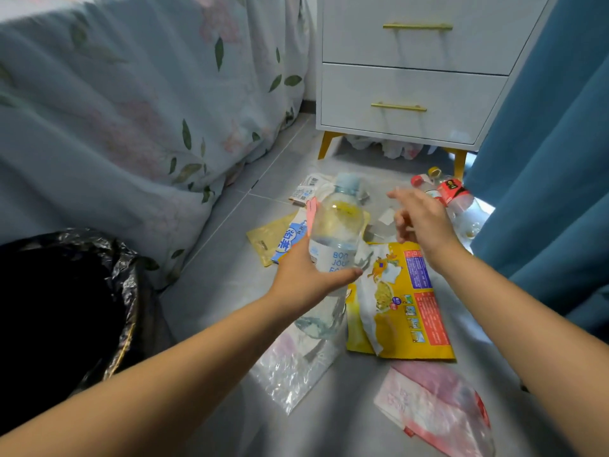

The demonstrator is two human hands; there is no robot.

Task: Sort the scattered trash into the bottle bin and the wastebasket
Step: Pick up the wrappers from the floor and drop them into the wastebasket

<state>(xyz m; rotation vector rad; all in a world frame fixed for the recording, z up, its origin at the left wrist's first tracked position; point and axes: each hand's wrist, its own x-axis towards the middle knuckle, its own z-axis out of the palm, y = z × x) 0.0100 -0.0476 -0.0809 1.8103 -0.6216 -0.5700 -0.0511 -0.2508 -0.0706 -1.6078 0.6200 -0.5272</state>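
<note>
Nearest, on grey floor tiles (214, 291): a pink wrapper (435, 404) and a clear plastic bag (290, 367); at left, a black-lined wastebasket (125, 291) beside the floral bedspread (115, 110). Further, left hand (303, 275) wrapped round a clear bottle (336, 239), held above a yellow snack bag (405, 308); right hand (418, 219) empty, fingers loosely spread. Beyond, a red-labelled bottle (456, 196) lying by the white nightstand (412, 94) and blue curtain (553, 159).
</note>
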